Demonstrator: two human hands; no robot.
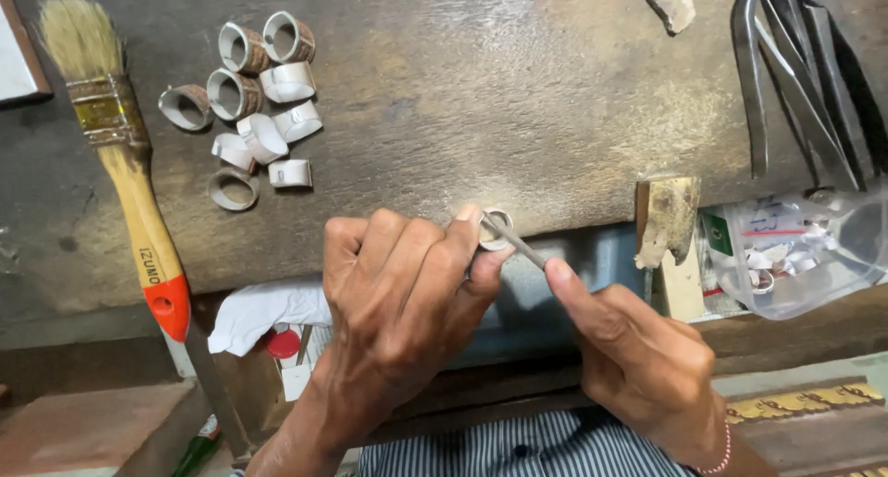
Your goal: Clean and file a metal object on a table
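I am pinching a small metal ring (pixel 496 229) between the thumb and forefinger of my left hand (pixel 398 301), holding it right at the front edge of the worn workbench (pixel 481 98). My right hand (pixel 638 357) is closed around a slim file (pixel 520 246), fingertips pressed together on its shaft, and its tip is passing into the ring's opening from about four o'clock. To do this well, I judge I should be keeping the ring braced against the bench edge so it cannot roll, keeping the strokes short and level, and turning the ring a little at a time so the inner wall wears evenly. A cluster of finished-looking ring bands (pixel 254 107) is lying at ten o'clock from the ring, well apart, with a paintbrush (pixel 120 153) further out at nine. The wooden bench pin (pixel 666 220) is standing just beside at three o'clock.
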